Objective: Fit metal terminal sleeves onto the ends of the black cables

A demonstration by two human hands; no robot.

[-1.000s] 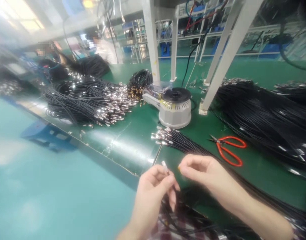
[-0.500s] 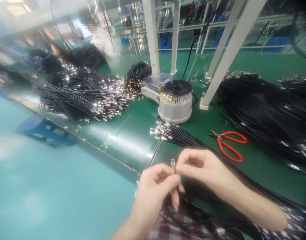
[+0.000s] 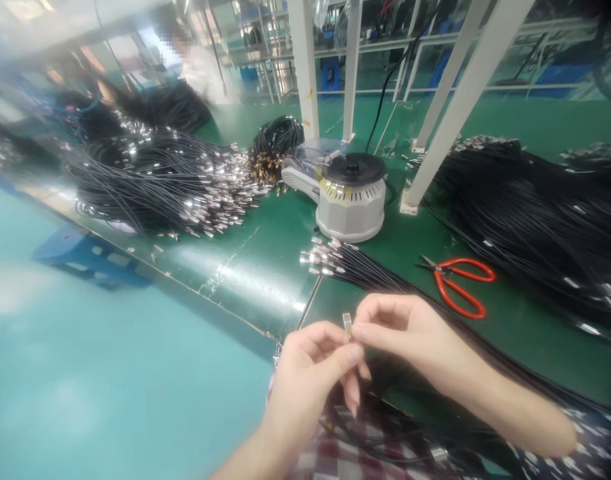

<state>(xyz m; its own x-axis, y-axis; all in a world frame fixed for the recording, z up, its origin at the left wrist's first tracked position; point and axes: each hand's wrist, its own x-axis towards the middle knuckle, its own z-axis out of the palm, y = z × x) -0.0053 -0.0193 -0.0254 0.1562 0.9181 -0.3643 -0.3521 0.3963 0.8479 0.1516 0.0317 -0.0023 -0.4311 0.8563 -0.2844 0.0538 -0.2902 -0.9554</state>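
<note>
Hands (image 3: 312, 367) at boxy metal connector (image 3: 347, 322), slim black cables (image 3: 380, 271), loop-handled scissors (image 3: 440, 269)

One left hand (image 3: 305, 367) and one right hand (image 3: 410, 327) have their fingers (image 3: 344, 360) at one silver connector (image 3: 347, 321) and one tiny yellow piece (image 3: 350, 331). Right of the fingers lie one pair of red-handled scissors (image 3: 439, 270) and at least one broad cable heap (image 3: 525, 213); beyond the fingers are one silver-tipped cable bundle (image 3: 368, 267), one white round machine (image 3: 351, 212) and, farther left, one large coil (image 3: 145, 177) and one smaller gold-tipped coil (image 3: 276, 140). Four white posts (image 3: 303, 73) stand on the worktop (image 3: 280, 267) beyond the fingers; single cables are too tangled to count.
</note>
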